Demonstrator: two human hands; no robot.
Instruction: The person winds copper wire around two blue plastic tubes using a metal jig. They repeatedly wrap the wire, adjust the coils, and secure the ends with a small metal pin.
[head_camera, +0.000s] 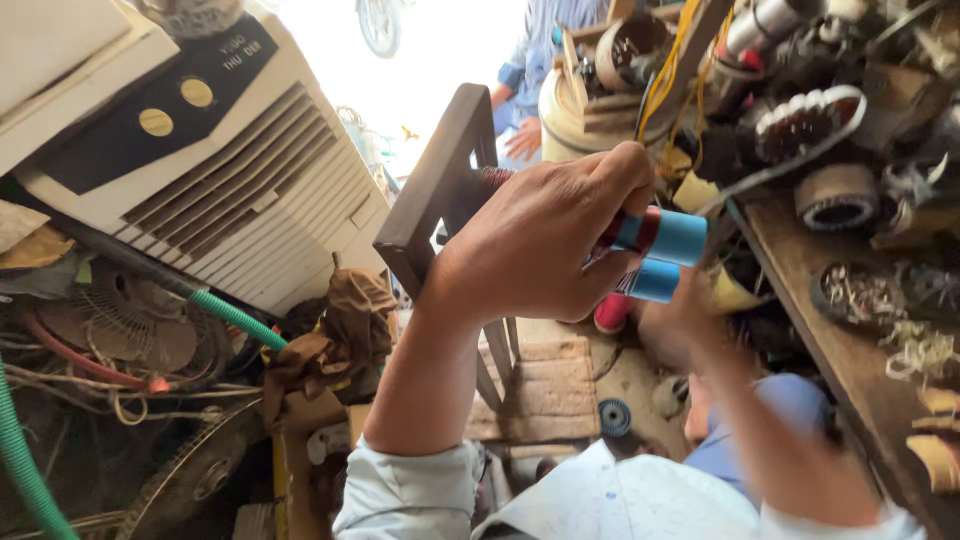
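At the centre of the frame the left hand (545, 240) is clamped around a blue-and-red cylinder (665, 238), while the blurred right hand (675, 325) below grips a second blue cylinder (652, 281), both just left of the cluttered wooden table (820, 300) along the right edge.
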